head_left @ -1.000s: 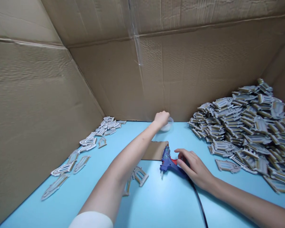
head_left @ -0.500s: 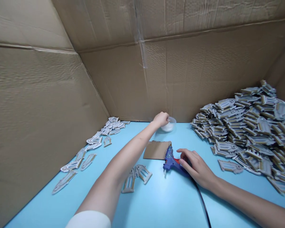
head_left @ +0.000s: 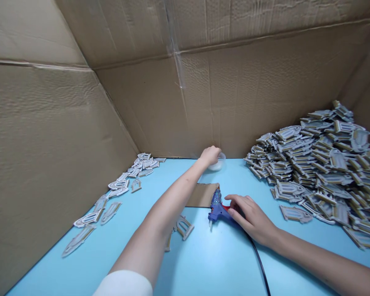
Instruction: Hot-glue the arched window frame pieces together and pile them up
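Note:
My left hand (head_left: 211, 156) reaches far forward, its fingers bent together at a small clear bowl (head_left: 219, 165) with white contents. What those fingers hold, if anything, is hidden. My right hand (head_left: 249, 217) is curled around the handle of a blue hot glue gun (head_left: 217, 211), with the thumb and index finger near its red trigger. The gun's nozzle rests at the right edge of a brown cardboard piece (head_left: 200, 195). Close to my left forearm lie two small arched window-shaped pieces (head_left: 184, 227), one partly covered by the arm.
A tall heap of grey-and-brown window-shaped pieces (head_left: 323, 164) fills the right side. Several more pieces (head_left: 119, 185) lie in a line along the left cardboard wall (head_left: 49, 144). The back cardboard wall (head_left: 203, 102) closes off the blue table (head_left: 203, 263). A black cord (head_left: 260, 263) runs toward me.
My left hand has shifted slightly right, farther over the bowl, and its forearm now covers more of the arched pieces. The view has turned a little. My right hand stays on the glue gun.

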The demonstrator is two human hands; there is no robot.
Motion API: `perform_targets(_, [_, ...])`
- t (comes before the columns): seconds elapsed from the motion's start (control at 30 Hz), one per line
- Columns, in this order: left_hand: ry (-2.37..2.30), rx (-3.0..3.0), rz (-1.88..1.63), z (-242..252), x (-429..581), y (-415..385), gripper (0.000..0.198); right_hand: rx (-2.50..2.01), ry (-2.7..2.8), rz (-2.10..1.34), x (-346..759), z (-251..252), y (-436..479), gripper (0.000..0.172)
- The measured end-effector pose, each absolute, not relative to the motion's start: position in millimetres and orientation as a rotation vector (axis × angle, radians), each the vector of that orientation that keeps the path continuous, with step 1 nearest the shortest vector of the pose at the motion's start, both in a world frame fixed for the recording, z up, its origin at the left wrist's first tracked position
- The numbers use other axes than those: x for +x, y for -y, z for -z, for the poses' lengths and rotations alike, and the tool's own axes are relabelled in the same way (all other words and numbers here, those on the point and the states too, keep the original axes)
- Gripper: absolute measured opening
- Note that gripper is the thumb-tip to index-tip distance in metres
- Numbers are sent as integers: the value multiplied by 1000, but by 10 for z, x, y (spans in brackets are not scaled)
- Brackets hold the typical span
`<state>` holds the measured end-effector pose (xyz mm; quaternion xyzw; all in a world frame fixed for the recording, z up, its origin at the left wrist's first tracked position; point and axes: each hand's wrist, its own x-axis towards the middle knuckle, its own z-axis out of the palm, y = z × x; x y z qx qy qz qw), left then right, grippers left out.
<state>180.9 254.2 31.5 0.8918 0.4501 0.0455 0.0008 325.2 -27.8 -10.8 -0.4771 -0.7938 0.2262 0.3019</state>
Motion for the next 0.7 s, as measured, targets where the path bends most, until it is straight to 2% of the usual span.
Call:
perform_targets(0.23, [-1380,2717,-391,-343,1708,-2551,35,-1262,2103,-609,3263,129,268,30])
perform_targets(0.47, [-1289,2446,-809,-428,1570,-2436,30,-1278,2101,-614,3281,131,270,32])
perform_targets(0.6, [-1178,2199,-1091,-497,1320,-2162,25,-1292,2066,-627,3312,153,267,32])
perform_targets(0.7, [-1108,1972,-1197,-492,934,-1742,30,-1265,2059,-539,3339,180,270,27])
